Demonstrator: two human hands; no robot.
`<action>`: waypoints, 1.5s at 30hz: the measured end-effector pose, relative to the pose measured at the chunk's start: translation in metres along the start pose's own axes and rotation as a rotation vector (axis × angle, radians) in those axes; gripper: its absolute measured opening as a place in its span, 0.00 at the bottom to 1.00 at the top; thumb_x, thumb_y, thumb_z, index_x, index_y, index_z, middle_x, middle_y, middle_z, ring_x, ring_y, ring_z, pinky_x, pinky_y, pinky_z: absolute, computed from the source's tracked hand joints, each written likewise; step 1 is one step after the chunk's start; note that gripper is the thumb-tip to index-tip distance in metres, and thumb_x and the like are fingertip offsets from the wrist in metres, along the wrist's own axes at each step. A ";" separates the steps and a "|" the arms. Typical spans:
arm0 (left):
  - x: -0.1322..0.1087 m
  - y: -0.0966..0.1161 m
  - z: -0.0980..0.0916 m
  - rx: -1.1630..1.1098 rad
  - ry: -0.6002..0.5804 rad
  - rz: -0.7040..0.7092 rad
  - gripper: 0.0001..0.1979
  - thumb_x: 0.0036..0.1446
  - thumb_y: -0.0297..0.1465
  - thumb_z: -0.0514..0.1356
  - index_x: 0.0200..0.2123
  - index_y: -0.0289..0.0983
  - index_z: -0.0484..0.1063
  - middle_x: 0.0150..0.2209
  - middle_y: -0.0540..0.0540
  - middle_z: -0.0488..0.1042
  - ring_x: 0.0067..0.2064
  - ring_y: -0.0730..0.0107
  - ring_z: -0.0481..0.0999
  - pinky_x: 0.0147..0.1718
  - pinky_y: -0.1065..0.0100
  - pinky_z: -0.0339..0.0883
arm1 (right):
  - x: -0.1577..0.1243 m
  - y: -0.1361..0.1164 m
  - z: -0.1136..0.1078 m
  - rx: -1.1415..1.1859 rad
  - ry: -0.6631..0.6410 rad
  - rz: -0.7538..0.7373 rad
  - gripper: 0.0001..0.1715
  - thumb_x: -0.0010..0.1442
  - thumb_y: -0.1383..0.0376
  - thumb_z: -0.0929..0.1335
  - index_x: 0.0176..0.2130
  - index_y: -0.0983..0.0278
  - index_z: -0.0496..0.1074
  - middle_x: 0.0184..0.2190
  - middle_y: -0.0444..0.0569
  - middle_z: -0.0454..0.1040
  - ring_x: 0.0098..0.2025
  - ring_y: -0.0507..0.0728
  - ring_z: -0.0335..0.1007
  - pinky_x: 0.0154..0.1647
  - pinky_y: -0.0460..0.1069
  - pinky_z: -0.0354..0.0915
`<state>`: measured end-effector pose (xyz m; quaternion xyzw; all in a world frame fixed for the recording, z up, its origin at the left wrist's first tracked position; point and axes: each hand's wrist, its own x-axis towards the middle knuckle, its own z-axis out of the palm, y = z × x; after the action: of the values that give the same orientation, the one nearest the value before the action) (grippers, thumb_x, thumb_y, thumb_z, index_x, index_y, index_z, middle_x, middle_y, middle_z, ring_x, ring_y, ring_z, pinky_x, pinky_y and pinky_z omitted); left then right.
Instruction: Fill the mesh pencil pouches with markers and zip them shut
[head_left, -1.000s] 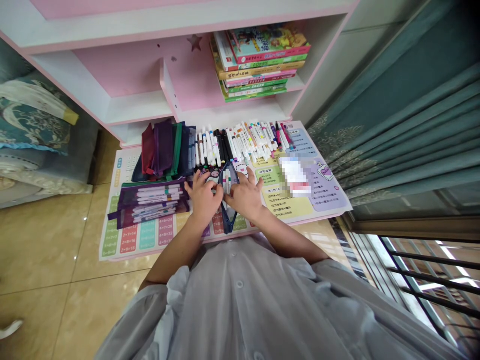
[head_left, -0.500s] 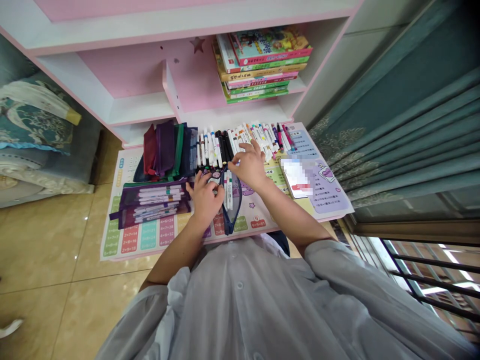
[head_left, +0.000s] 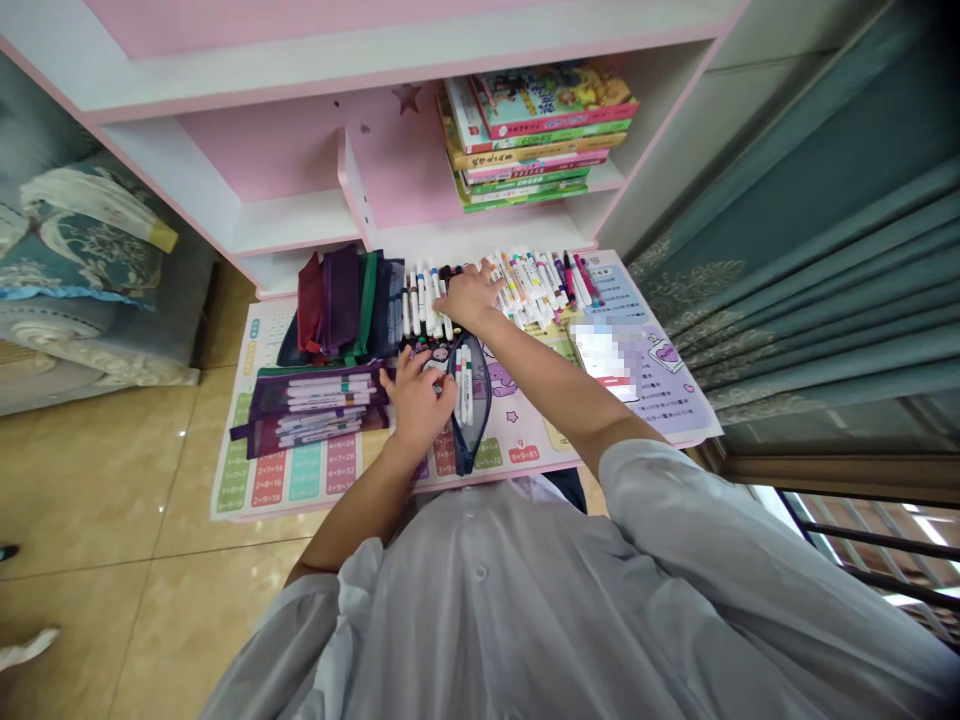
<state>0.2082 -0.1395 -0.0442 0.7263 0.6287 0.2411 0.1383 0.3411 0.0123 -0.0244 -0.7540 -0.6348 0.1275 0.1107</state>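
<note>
A navy mesh pencil case lies unzipped at the desk's front, with several white markers inside it. My left hand pinches the case's left edge between thumb and index finger, the other fingers spread. Farther back, my right hand rests over the row of loose markers, thumb and fingers apart; whether a fingertip touches one is hidden. White-barrelled markers stand out just left of that hand. Beside my left hand lies a purple mesh pencil case with several markers in it.
Red, purple, green and navy pencil cases are stacked at the back left. A phone with a blurred screen lies on the right of the printed desk mat. Books are piled on the shelf behind; a curtain hangs at right.
My right hand has moved from the pencil case back and left to the loose markers. The case's mouth looks wider, and my left hand stays at its edge. The view has shifted slightly.
</note>
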 end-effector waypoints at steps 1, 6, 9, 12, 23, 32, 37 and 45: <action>0.000 0.000 0.000 0.001 -0.001 0.001 0.09 0.58 0.32 0.61 0.25 0.40 0.73 0.59 0.46 0.76 0.70 0.51 0.62 0.67 0.31 0.44 | 0.001 -0.002 0.001 -0.006 -0.006 0.009 0.35 0.57 0.55 0.71 0.58 0.74 0.72 0.68 0.70 0.59 0.75 0.81 0.36 0.67 0.81 0.39; -0.001 0.001 -0.001 -0.017 -0.005 -0.007 0.09 0.58 0.32 0.60 0.26 0.41 0.74 0.58 0.45 0.76 0.70 0.49 0.61 0.67 0.31 0.43 | 0.007 -0.011 0.001 -0.015 -0.039 0.043 0.35 0.56 0.60 0.72 0.59 0.74 0.70 0.67 0.70 0.60 0.74 0.81 0.37 0.66 0.83 0.37; 0.000 0.001 -0.001 -0.016 -0.010 -0.013 0.09 0.58 0.32 0.60 0.26 0.40 0.73 0.58 0.45 0.76 0.70 0.49 0.61 0.67 0.30 0.43 | 0.008 -0.013 -0.001 0.001 -0.034 0.037 0.35 0.55 0.59 0.72 0.58 0.73 0.71 0.66 0.69 0.61 0.74 0.80 0.38 0.66 0.83 0.38; 0.001 0.001 -0.001 -0.017 -0.006 -0.007 0.09 0.58 0.32 0.60 0.26 0.40 0.74 0.58 0.45 0.76 0.70 0.49 0.62 0.66 0.29 0.43 | -0.002 -0.010 -0.007 0.020 -0.005 0.011 0.34 0.55 0.58 0.71 0.57 0.73 0.72 0.66 0.69 0.62 0.75 0.78 0.39 0.67 0.81 0.40; -0.001 0.002 -0.001 0.001 0.012 0.009 0.10 0.59 0.31 0.59 0.24 0.40 0.72 0.57 0.45 0.77 0.69 0.48 0.62 0.66 0.30 0.46 | -0.116 0.032 -0.041 0.189 0.231 -0.077 0.10 0.52 0.61 0.70 0.25 0.64 0.76 0.66 0.58 0.66 0.74 0.78 0.43 0.65 0.79 0.48; 0.000 -0.002 -0.002 -0.008 0.007 0.044 0.11 0.60 0.32 0.59 0.24 0.40 0.72 0.58 0.44 0.76 0.70 0.46 0.62 0.65 0.30 0.46 | -0.201 0.043 -0.034 0.198 0.157 -0.133 0.09 0.49 0.63 0.71 0.20 0.63 0.73 0.66 0.58 0.68 0.73 0.77 0.47 0.66 0.73 0.53; 0.000 -0.001 -0.002 0.005 0.011 0.038 0.11 0.60 0.32 0.60 0.24 0.40 0.71 0.58 0.45 0.77 0.69 0.47 0.63 0.65 0.31 0.47 | -0.212 0.041 -0.025 0.112 0.102 -0.112 0.07 0.49 0.63 0.71 0.24 0.63 0.77 0.67 0.59 0.66 0.74 0.77 0.45 0.66 0.74 0.51; 0.000 0.001 -0.002 0.000 0.002 0.025 0.10 0.59 0.31 0.60 0.24 0.39 0.72 0.58 0.45 0.77 0.70 0.48 0.62 0.66 0.30 0.45 | -0.204 0.031 -0.013 -0.003 0.044 -0.106 0.13 0.54 0.61 0.69 0.33 0.65 0.82 0.70 0.60 0.61 0.75 0.78 0.41 0.68 0.77 0.46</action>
<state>0.2076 -0.1397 -0.0420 0.7340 0.6196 0.2434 0.1345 0.3417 -0.1938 -0.0116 -0.7220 -0.6715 0.1042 0.1302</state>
